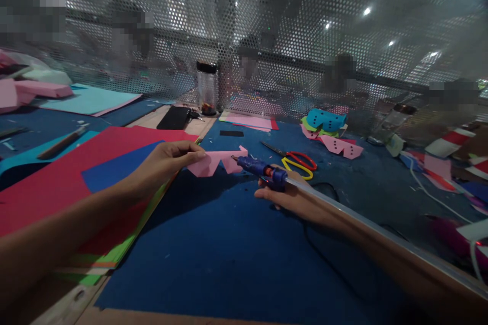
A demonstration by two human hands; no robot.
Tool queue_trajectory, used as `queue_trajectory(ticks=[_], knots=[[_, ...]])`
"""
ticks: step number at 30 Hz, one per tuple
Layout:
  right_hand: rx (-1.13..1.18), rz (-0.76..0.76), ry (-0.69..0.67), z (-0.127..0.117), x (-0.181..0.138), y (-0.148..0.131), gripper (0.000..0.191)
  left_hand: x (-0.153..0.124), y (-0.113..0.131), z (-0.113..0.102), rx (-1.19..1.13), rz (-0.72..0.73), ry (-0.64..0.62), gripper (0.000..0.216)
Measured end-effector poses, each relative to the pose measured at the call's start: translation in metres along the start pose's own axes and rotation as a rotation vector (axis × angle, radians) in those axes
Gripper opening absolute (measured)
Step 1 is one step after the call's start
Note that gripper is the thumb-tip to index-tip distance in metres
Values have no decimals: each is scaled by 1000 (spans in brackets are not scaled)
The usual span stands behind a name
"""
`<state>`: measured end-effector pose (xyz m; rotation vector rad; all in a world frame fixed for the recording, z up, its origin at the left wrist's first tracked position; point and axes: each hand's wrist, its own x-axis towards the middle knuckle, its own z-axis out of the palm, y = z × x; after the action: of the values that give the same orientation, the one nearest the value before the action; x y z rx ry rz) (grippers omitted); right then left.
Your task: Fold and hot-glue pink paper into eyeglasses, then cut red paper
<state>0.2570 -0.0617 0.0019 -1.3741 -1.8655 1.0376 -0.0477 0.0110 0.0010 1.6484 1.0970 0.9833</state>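
Pinched at its left end by my left hand (173, 162) is a pink paper cutout (208, 165) shaped like an eye mask, with pointed notches along its lower edge. My right hand (284, 195) grips a blue hot glue gun (259, 168), whose nozzle points left at the cutout's right end. I cannot tell whether the nozzle touches the paper. A long translucent glue stick (343, 208) runs out of the gun's back, along my right forearm. Beyond that hand lie scissors (299, 163) with red and yellow handles.
Red paper sheets (110, 157) are stacked at the left, with a blue piece (122, 165) on top. A phone (173, 118) and a clear bottle (207, 89) stand farther back. Finished-looking paper shapes (326, 119) with dark dots sit back right. A dark cord (335, 269) trails across the blue surface.
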Motion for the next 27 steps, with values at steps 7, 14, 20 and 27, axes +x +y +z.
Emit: queue_trajectory(ticks=[7,14,20,27], knots=[[38,-6,-26,0,-2,0,39,3,-2,-2,10,17,26,27],[26,-25,-33,0,-3,-2,36,4,-3,-4,44,26,36,30],[7,-38,-29,-1,-3,-1,37,3,-1,-3,50,32,49,30],[-10,-61,-16,0,-3,2,38,4,-1,-2,40,25,52,32]])
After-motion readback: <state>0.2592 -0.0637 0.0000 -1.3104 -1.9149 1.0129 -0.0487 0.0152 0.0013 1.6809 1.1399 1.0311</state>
